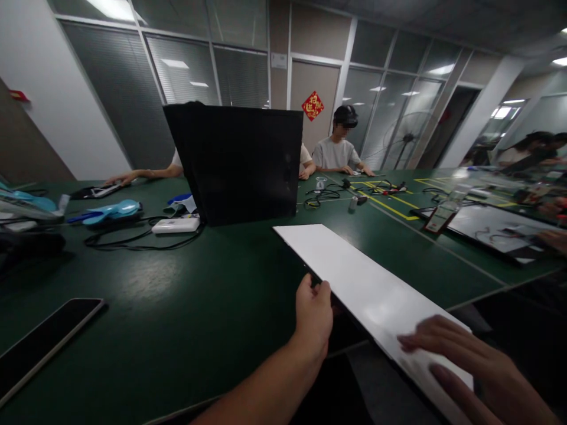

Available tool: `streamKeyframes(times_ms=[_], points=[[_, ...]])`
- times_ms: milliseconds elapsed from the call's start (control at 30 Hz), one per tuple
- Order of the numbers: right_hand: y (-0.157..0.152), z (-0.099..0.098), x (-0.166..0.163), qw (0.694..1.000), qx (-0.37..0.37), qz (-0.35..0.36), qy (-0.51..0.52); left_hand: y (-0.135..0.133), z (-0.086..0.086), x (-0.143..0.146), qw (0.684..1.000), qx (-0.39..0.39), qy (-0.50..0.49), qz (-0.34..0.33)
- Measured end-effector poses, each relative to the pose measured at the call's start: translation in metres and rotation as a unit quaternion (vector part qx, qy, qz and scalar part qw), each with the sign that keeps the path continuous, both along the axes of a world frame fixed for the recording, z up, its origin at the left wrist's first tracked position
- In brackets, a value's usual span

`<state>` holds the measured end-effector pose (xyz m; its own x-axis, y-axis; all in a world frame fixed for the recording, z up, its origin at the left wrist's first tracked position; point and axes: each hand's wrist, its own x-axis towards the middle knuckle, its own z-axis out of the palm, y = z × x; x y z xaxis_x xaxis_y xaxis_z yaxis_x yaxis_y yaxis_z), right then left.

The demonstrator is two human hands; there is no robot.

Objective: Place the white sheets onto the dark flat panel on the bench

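White board (354, 268) lies long and flat on the green bench (186, 295), near end running off the bench's front edge toward the person. All places below taken from this board

Left hand (313, 313): at the board's left long edge, about halfway along. Grip closed over that edge, thumb on the side, fingers curled around it; holds the board

Right hand (460, 360): on top of the board's near end. Fingers (425, 341) spread and flat, pressing on the white face; grip open, nothing clasped

Beyond the board's far end: black bag (234, 162) standing upright on the bench
Left of the far end, beside the bag: white box (176, 225) with black cable (133, 239) looped about it; further left a blue item (110, 212), too blurred to name
Far left of the board, at the bench's near corner: dark tablet (44, 342) lying flat
Right of the board: yellow tape lines (390, 206) on the bench, then a flat tray (496, 227) with small parts
Past the bag: a person in a grey shirt (336, 153) seated, hands on the bench; another person's arm (137, 173) resting left of the bag
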<state>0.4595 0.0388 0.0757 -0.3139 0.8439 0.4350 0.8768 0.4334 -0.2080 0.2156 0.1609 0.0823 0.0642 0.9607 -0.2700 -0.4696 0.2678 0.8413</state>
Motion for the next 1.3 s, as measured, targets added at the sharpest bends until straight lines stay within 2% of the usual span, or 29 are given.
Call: streamKeyframes(times_ms=[67, 133, 233, 300, 633, 967, 1300], points=[[0.019, 0.022, -0.015, 0.996, -0.088, -0.002, 0.017, 0.006, 0.001, 0.014, 1.000, -0.002, 0.006, -0.001], [0.038, 0.034, -0.028, 0.986, -0.161, 0.028, 0.017, 0.012, 0.001, 0.023, 1.000, -0.010, 0.014, 0.003], [0.060, 0.036, -0.035, 0.967, -0.248, 0.059, 0.002, 0.020, -0.001, 0.031, 0.999, -0.032, 0.023, 0.012], [0.069, 0.032, -0.033, 0.959, -0.277, 0.058, -0.008, 0.025, -0.002, 0.033, 0.999, -0.047, 0.023, 0.012], [0.087, 0.018, -0.031, 0.960, -0.276, 0.029, -0.041, 0.030, -0.003, 0.030, 0.997, -0.075, 0.000, 0.002], [0.097, 0.002, -0.032, 0.958, -0.276, 0.029, -0.077, 0.022, -0.016, 0.020, 0.997, -0.082, -0.006, 0.002], [0.123, -0.014, -0.019, 0.957, -0.273, -0.017, -0.096, 0.016, -0.021, 0.017, 0.997, -0.070, 0.016, -0.014]])
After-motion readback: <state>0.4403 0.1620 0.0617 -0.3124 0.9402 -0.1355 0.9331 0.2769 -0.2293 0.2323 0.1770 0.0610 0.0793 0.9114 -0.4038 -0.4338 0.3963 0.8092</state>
